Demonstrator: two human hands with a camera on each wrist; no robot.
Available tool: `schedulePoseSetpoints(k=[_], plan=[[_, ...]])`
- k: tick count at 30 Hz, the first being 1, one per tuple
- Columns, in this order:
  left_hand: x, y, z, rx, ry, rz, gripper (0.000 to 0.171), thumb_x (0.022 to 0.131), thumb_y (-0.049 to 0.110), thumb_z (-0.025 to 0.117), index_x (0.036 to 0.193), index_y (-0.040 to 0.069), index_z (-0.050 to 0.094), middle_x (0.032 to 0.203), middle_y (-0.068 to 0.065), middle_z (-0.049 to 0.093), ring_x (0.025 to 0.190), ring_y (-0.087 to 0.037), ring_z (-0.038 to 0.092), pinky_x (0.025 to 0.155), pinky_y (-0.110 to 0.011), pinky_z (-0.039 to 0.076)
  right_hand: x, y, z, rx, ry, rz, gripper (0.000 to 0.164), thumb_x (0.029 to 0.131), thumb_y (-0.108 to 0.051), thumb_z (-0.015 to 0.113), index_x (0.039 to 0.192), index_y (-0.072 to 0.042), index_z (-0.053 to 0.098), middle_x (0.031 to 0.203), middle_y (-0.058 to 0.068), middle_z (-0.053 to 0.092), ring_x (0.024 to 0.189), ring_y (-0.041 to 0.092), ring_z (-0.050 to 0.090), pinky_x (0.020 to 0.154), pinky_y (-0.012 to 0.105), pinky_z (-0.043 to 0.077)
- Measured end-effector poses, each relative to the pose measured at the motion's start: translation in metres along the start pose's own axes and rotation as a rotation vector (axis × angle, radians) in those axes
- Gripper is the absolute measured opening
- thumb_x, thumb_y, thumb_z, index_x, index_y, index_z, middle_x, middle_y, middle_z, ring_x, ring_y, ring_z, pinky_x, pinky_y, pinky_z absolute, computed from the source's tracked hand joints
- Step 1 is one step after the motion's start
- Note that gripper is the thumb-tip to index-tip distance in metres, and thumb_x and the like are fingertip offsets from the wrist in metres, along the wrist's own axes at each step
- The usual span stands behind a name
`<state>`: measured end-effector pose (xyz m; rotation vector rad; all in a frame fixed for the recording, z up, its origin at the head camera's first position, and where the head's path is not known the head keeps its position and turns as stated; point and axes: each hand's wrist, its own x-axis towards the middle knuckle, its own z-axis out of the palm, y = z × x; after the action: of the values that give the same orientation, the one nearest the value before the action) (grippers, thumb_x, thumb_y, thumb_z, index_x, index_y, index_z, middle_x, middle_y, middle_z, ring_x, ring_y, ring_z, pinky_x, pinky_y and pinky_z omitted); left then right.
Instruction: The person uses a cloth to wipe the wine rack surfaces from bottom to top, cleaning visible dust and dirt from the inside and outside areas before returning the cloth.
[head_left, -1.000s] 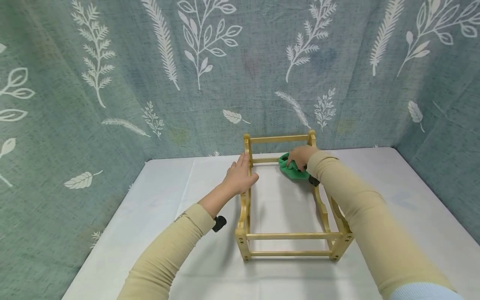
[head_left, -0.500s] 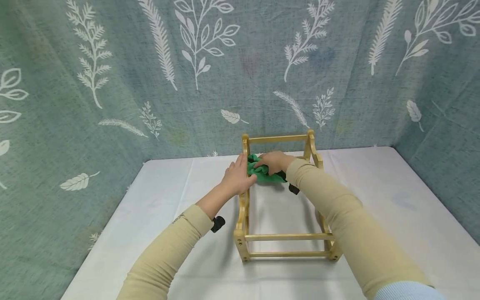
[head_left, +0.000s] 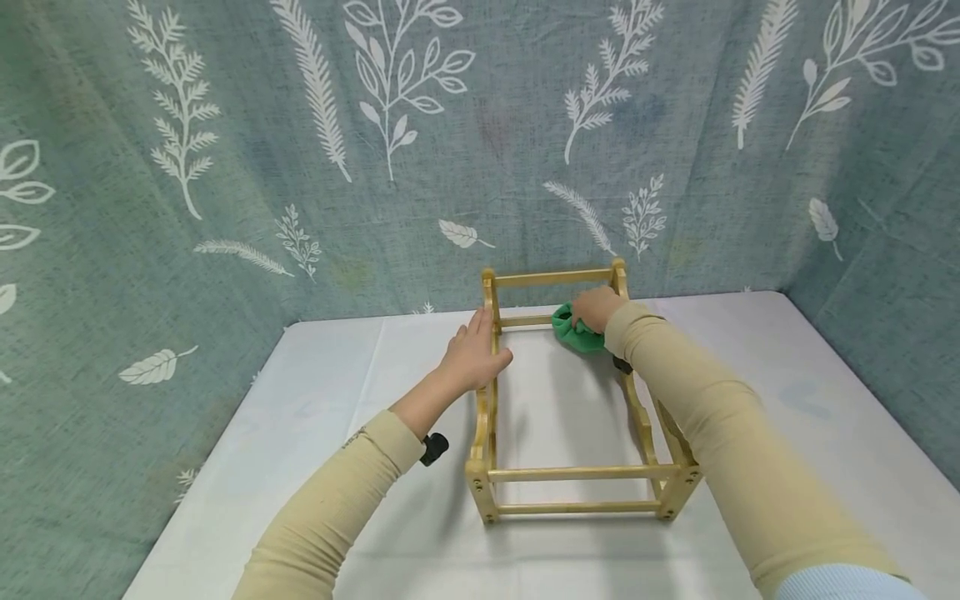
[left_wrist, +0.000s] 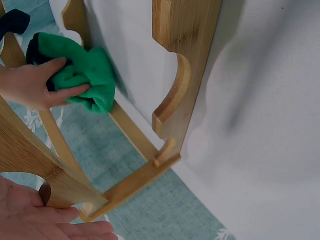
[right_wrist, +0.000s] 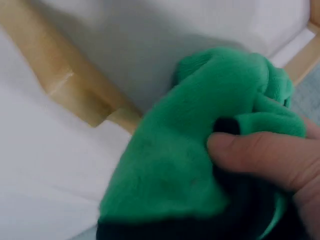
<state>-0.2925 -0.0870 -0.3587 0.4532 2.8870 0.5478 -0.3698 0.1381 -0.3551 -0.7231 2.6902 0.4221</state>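
A light wooden rack [head_left: 573, 474] with curved side panels and crossbars stands on the white table. My left hand [head_left: 472, 357] rests against its left side panel, fingers straight; the left wrist view shows the palm and extended fingers [left_wrist: 80, 229] beside the wood. Toward the rack's far right corner, my right hand [head_left: 596, 308] grips a bunched green cloth [head_left: 576, 333] with a dark edge. Seen from the right wrist, the thumb [right_wrist: 255, 154] presses into the folds of the cloth [right_wrist: 165, 170]. Whether the cloth touches the back crossbar is hard to tell.
The white table [head_left: 337, 392] extends on both sides of the rack. A grey-green leaf-patterned curtain [head_left: 495, 150] hangs behind and along the sides. Small dark devices, such as the one at the left wrist [head_left: 435, 448], are worn on the wrists.
My right hand moved the green cloth left to the left panel by half a second ago, then back right to the far right corner. My left hand has stayed in place on the rack.
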Motion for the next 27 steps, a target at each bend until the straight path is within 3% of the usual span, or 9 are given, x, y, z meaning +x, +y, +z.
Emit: schedulePoseSetpoints(k=[4,7,10,14,17,20,24,27], plan=[[0.001,-0.001,0.000,0.013,0.004,-0.001,0.074,0.091,0.037,0.039,0.148,0.007,0.003,0.154,-0.012,0.001,0.136,-0.042,0.011,0.110,-0.050,0.014,-0.001,0.001,-0.001,-0.049,0.033,-0.018,0.026,0.092,-0.014,0.054,0.115,-0.016,0.066,0.121,0.010,0.059,0.110,0.031,0.055,0.090,0.046,0.046],[0.002,-0.002,0.000,0.012,0.011,0.007,0.074,0.091,0.037,0.039,0.148,0.006,0.003,0.154,-0.012,0.002,0.136,-0.043,0.012,0.110,-0.050,0.015,0.000,0.006,-0.001,-0.007,0.076,-0.047,0.024,0.090,-0.016,0.058,0.112,-0.016,0.068,0.119,0.008,0.061,0.107,0.029,0.057,0.094,0.048,0.041],[0.001,-0.002,0.000,0.011,0.011,0.010,0.075,0.090,0.036,0.040,0.148,0.005,0.004,0.154,-0.013,0.003,0.136,-0.044,0.013,0.110,-0.050,0.016,0.004,0.012,0.001,0.035,0.115,-0.106,0.028,0.089,-0.009,0.056,0.113,-0.018,0.068,0.120,0.007,0.061,0.109,0.029,0.055,0.097,0.048,0.038],[-0.001,-0.001,0.001,0.015,0.021,0.009,0.075,0.090,0.036,0.041,0.148,0.004,0.005,0.153,-0.014,0.005,0.135,-0.045,0.015,0.109,-0.050,0.017,0.010,0.017,-0.002,0.069,0.187,-0.191,0.043,0.090,0.006,0.049,0.120,-0.022,0.063,0.119,0.010,0.060,0.104,0.032,0.056,0.087,0.042,0.045],[-0.001,0.000,0.001,0.027,0.027,0.010,0.075,0.090,0.036,0.040,0.147,0.003,0.006,0.153,-0.015,0.005,0.134,-0.045,0.016,0.109,-0.049,0.018,0.010,0.016,-0.011,0.155,0.283,-0.256,0.047,0.087,0.009,0.053,0.122,-0.021,0.062,0.124,0.016,0.056,0.102,0.035,0.056,0.079,0.041,0.047],[-0.001,-0.001,0.000,0.032,0.021,0.015,0.074,0.091,0.036,0.039,0.147,0.003,0.006,0.153,-0.015,0.005,0.134,-0.045,0.016,0.109,-0.049,0.019,0.007,0.012,-0.025,0.279,0.364,-0.295,0.048,0.083,0.006,0.061,0.123,-0.018,0.061,0.136,0.018,0.045,0.112,0.038,0.052,0.085,0.045,0.047],[0.000,-0.001,0.000,0.026,0.016,0.018,0.073,0.091,0.036,0.040,0.147,0.002,0.006,0.153,-0.015,0.004,0.135,-0.044,0.016,0.109,-0.049,0.019,0.001,0.008,-0.044,0.387,0.402,-0.302,0.051,0.080,0.003,0.066,0.126,-0.015,0.058,0.141,0.021,0.037,0.119,0.040,0.045,0.092,0.048,0.042],[0.000,-0.001,0.001,0.025,0.018,0.019,0.073,0.091,0.035,0.040,0.147,0.003,0.006,0.153,-0.015,0.005,0.135,-0.043,0.016,0.109,-0.048,0.019,-0.002,0.011,-0.051,0.339,0.370,-0.298,0.049,0.080,0.005,0.065,0.125,-0.015,0.059,0.140,0.020,0.039,0.121,0.040,0.044,0.095,0.048,0.041]])
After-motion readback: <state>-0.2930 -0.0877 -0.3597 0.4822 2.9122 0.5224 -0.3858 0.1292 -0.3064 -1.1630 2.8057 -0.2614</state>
